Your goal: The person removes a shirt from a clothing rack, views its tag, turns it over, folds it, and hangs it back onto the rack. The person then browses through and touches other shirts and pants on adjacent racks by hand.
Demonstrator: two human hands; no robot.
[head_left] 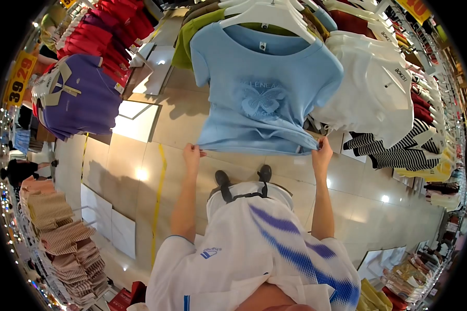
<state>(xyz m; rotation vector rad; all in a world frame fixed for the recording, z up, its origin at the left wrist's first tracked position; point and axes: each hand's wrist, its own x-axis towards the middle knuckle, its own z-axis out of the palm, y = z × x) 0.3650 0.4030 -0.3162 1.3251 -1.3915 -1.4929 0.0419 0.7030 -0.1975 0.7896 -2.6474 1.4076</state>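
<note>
The left hand (pixel 193 151) and right hand (pixel 323 149) are each clamped on a bottom corner of the blue T-shirt (pixel 264 67), soft fabric spread wide, creased below its butterfly print (pixel 262 102). A smooth white hanger (pixel 267 18) shows at its neckline. Thin white shirts (pixel 366 88) crowd its right edge; glossy tiled floor (pixel 184 116) lies open to its left, toward a collared purple shirt (pixel 80 98).
</note>
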